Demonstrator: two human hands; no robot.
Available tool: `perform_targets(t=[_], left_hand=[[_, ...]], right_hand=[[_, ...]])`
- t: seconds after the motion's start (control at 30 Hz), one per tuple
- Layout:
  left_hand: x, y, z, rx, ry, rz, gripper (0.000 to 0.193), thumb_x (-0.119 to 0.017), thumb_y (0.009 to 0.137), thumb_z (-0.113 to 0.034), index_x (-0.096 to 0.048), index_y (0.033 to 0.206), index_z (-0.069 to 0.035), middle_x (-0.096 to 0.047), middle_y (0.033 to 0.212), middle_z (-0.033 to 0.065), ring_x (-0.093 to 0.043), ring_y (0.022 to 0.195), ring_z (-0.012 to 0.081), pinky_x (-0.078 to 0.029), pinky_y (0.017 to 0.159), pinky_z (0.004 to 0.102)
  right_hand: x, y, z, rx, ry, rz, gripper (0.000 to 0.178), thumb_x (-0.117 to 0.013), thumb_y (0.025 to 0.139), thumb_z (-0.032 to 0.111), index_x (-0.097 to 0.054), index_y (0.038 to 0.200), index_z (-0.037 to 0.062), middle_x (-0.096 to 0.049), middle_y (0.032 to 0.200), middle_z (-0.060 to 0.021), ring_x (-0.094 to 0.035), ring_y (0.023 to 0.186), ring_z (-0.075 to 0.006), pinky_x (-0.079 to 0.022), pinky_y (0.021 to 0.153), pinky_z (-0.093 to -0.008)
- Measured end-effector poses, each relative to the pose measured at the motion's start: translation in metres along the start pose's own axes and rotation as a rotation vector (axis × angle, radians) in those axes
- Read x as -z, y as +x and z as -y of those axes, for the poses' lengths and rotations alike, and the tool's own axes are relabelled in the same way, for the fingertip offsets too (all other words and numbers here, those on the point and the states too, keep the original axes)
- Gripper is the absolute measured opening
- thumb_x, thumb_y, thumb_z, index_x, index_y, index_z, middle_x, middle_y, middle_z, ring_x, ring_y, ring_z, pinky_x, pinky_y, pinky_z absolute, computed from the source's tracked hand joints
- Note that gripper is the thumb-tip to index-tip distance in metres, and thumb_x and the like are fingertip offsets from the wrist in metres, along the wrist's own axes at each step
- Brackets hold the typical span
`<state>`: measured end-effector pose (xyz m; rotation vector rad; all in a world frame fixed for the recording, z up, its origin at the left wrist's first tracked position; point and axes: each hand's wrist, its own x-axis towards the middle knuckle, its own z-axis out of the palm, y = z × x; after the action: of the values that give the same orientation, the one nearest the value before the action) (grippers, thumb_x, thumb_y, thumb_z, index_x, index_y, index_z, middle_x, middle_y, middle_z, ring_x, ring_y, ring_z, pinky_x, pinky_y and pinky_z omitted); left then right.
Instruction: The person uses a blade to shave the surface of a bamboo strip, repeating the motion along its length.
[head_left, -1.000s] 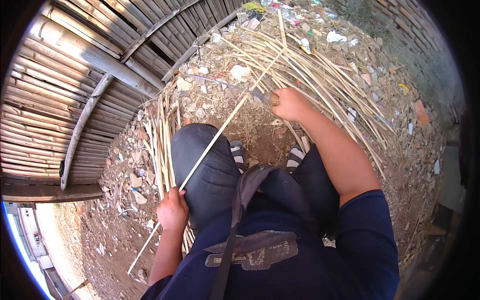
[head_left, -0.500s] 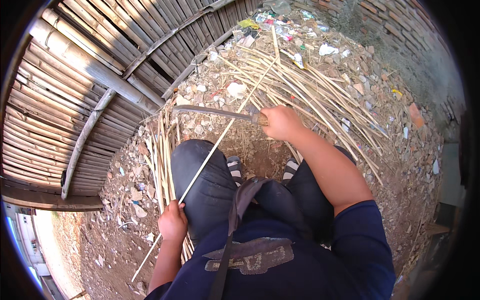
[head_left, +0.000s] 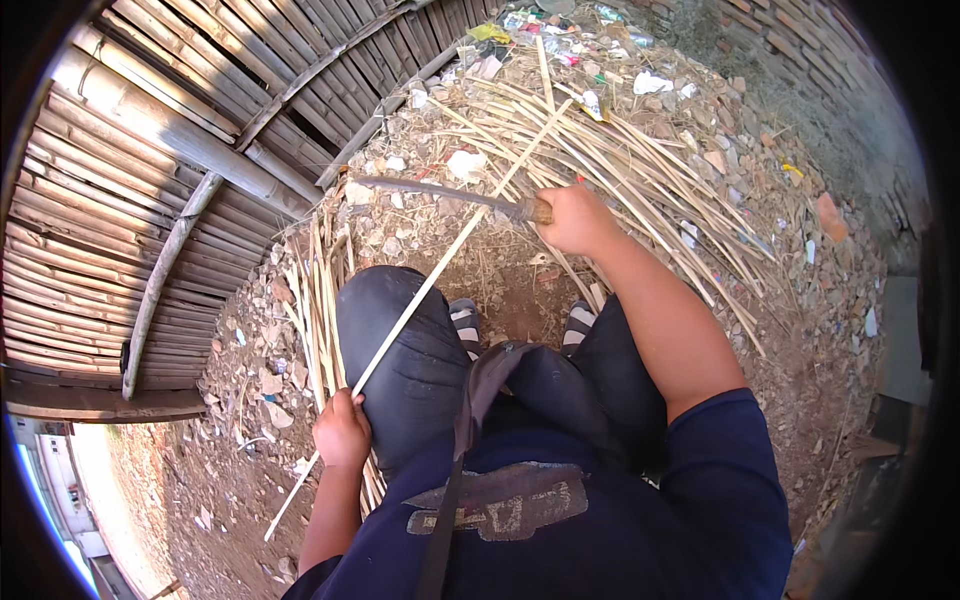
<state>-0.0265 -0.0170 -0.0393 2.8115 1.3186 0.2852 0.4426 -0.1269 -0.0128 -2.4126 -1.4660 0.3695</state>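
Since the earlier frame, my right hand (head_left: 575, 218) has swung the knife (head_left: 440, 192) leftward, its blade now pointing to 9 o'clock. That hand is clamped on the handle. My left hand (head_left: 342, 432), at 7 o'clock, is closed around a long cane (head_left: 440, 268) slanting across my knee (head_left: 400, 330) towards 1 o'clock.

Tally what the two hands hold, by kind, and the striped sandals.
Long bamboo strip, in the left hand: 1
Long-bladed knife, in the right hand: 1
Striped sandals: 2
Total: 4
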Motion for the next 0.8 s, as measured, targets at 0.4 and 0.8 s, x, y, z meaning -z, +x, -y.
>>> perform_targets(t=[0.4, 0.8], left_hand=[[-0.002, -0.001, 0.003, 0.013, -0.012, 0.004, 0.018, -0.061, 0.101, -0.026, -0.060, 0.098, -0.008, -0.069, 0.082, 0.0160, -0.068, 0.071, 0.0406, -0.052, 0.062, 0.0519], [0.002, -0.001, 0.003, 0.033, -0.004, -0.010, 0.018, -0.063, 0.100, -0.026, -0.061, 0.100, -0.009, -0.069, 0.082, 0.0162, -0.067, 0.071, 0.0411, -0.053, 0.062, 0.0516]], right_hand=[[0.000, 0.001, 0.003, -0.083, 0.071, -0.014, 0.030, -0.073, 0.079, 0.022, -0.074, 0.107, 0.0101, -0.074, 0.097, -0.0191, -0.071, 0.094, -0.0373, -0.057, 0.083, -0.0479], [-0.017, 0.018, -0.032, -0.117, 0.225, -0.171, 0.023, -0.068, 0.076, 0.018, -0.071, 0.095, 0.0031, -0.072, 0.085, -0.0217, -0.068, 0.079, -0.0435, -0.056, 0.074, -0.0473]])
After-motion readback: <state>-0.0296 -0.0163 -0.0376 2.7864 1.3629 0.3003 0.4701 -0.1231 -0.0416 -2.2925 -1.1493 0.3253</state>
